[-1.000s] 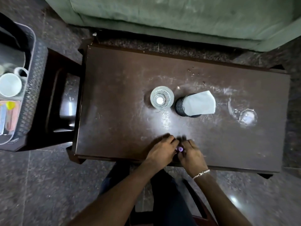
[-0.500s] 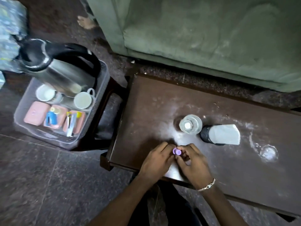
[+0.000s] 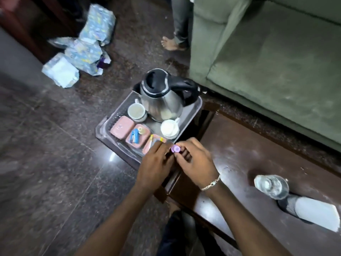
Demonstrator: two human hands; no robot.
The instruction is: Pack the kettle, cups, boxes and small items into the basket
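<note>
A grey basket (image 3: 193,106) stands on a low stand left of the dark table (image 3: 249,154). Inside it are a steel kettle (image 3: 162,97) with a black lid and handle, two white cups (image 3: 137,112) (image 3: 169,128) and three pink boxes (image 3: 122,129) (image 3: 138,138) in the front row. A blue item (image 3: 134,139) and a small yellow-capped one lie on the middle box. My left hand (image 3: 156,163) and my right hand (image 3: 195,159) meet at the basket's near corner, both pinching a small purple item (image 3: 175,149).
A glass (image 3: 271,186) and a black holder with white paper (image 3: 311,209) stand on the table at right. A green sofa (image 3: 267,52) lies behind. Another person's bare foot (image 3: 171,44) and patterned packets (image 3: 86,48) are on the floor beyond the basket.
Both hands carried the purple item left from the table's front edge to the basket's near corner. The view swung left, bringing the whole basket into sight.
</note>
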